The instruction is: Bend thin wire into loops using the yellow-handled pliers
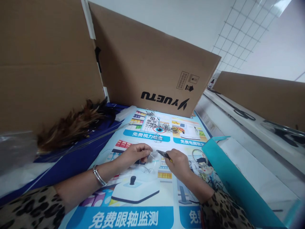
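Observation:
My left hand (138, 153), with a silver bangle on its wrist, pinches a thin wire ring (155, 163) that hangs below the fingertips over the printed poster sheet (143, 206). My right hand (178, 163) is closed around pliers (163, 154) whose dark, narrow jaws point left toward the ring. A small gap appears between the jaws and my left fingertips. Fine details of the wire are too small to tell. Small tangled metal pieces (164, 128) lie on the poster beyond my hands.
Cardboard panels (152, 63) stand behind and at the left. Brown feathers (71, 127) lie at the left beside clear plastic (16, 159). Right of my right hand are a round coil (200, 157), more wire pieces (212, 181) and a teal-edged box (238, 181).

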### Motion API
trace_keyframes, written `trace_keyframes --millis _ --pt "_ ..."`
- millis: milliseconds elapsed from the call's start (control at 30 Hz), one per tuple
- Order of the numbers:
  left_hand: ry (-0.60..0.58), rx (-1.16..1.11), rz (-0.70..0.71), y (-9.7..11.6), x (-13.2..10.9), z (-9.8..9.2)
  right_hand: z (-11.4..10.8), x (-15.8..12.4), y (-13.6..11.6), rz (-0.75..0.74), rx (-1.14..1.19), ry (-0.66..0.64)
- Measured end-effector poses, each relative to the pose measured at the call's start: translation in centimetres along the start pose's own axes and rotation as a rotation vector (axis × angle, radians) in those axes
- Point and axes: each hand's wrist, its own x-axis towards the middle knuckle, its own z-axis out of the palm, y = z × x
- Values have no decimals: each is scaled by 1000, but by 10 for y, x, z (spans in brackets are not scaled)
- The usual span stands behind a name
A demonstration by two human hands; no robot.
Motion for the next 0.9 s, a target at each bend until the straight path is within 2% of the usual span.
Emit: trace_keyframes --millis 200,500,667,900 --pt "-43 62 -24 1 -2 -2 1 1 0 43 18 -8" --pt "-102 2 -64 5 -4 1 2 1 -1 77 41 -32" --pt "-103 15 -133 4 -5 2 0 2 -2 79 71 -44" --pt "-74 39 -111 3 -4 4 0 3 -3 103 81 -55"
